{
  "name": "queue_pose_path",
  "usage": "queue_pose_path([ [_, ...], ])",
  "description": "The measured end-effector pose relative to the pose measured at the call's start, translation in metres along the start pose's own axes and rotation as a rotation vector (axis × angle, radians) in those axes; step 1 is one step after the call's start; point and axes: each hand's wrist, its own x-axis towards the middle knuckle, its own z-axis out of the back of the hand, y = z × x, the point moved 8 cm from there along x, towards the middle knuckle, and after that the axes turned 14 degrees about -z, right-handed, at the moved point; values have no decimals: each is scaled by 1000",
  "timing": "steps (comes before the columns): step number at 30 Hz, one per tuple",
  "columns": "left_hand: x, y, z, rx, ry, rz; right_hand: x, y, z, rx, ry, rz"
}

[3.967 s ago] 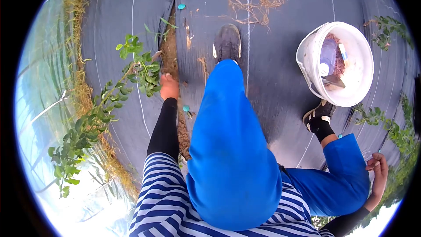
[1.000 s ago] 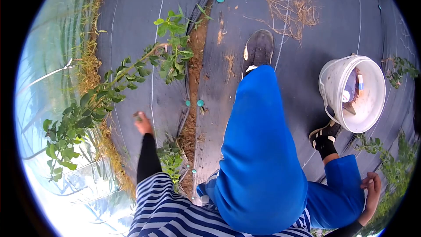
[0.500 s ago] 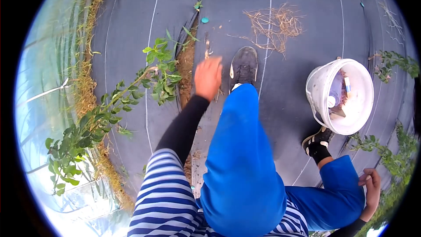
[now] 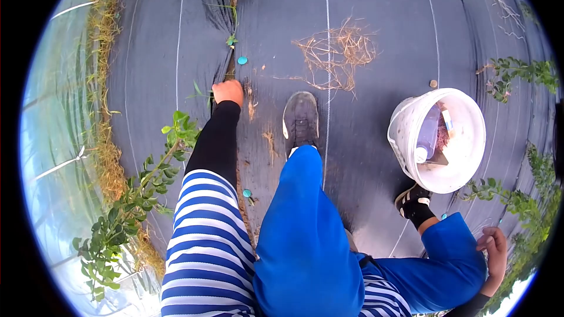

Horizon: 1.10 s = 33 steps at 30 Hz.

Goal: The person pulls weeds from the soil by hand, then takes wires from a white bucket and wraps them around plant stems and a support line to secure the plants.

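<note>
My left hand [image 4: 228, 92] is closed in a fist at the slit between two dark ground sheets [image 4: 270, 0]. Its fingertips are hidden, so what they hold cannot be made out. Thin green grass blades [image 4: 198, 90] stick out just left of this hand. Out to the right, my right hand [image 4: 494, 251] hangs beside my bent knee, its fingers loosely curved and apart with nothing in them. A white bucket [image 4: 402, 135] stands closer to this hand than anything else on the ground, with a clear plastic bottle [image 4: 429, 132] and some debris inside.
A tangle of dry stems [image 4: 341, 51] lies on the sheet ahead of my shoe [image 4: 301, 120]. One leafy branch [image 4: 126, 217] leans in at the left, and more plants [image 4: 520, 73] grow along the right. Teal discs [image 4: 242, 60] dot the slit's edge.
My left hand has moved left and reached down to the slit, and it has closed by the grass. The view has shifted, while my right hand stays beside the knee.
</note>
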Motion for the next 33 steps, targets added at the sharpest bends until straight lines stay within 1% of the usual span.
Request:
queue_pose_path([
  [4, 5, 11, 0, -120, 42, 69, 5, 6, 0, -34, 29, 0],
  [7, 8, 15, 7, -153, 93, 77, 6, 11, -2, -22, 31, 12],
  [9, 8, 24, 10, -213, 167, 123, 5, 13, -2, -19, 32, 5],
  [10, 10, 33, 7, -229, 284, 142, 4, 17, -3, -38, 34, 30],
  [11, 11, 37, 10, -229, 363, 114, 4, 21, -4, -55, 34, 57],
  [13, 15, 63, 19, -238, 84, 288, 5, 20, -4, -52, 44, 32],
  [14, 9, 66, 12, -227, 100, 277, 5, 20, -4, -49, 52, 37],
  [16, 10, 47, 7, -104, 211, -38, 4, 23, -4, -73, 48, 39],
  [17, 10, 48, 8, -101, 218, -42, 5, 25, -5, -73, 52, 31],
  [19, 8, 65, 17, -302, 21, 183, 4, 25, -6, -101, 34, 37],
  [20, 5, 73, 12, -419, -70, 248, 5, 22, -5, -96, 35, 21],
  [21, 5, 73, 9, -418, -70, 244, 6, 24, -5, -94, 35, 18],
  [23, -4, 69, -9, -362, 158, 235, 5, 28, -5, -117, 13, 33],
  [24, -9, 67, -5, -360, 156, 231, 6, 27, -5, -113, 11, 31],
  [26, -17, 49, 0, -163, 331, 77, 7, 26, -3, -89, 20, 36],
  [27, -18, 45, 6, -166, 330, 73, 7, 27, -3, -89, 16, 34],
  [29, -24, 36, 7, -69, 473, -29, 6, 30, -5, -96, 28, 37],
  [33, -22, 33, -16, 15, 411, -107, 5, 32, -5, -90, 17, 37],
])
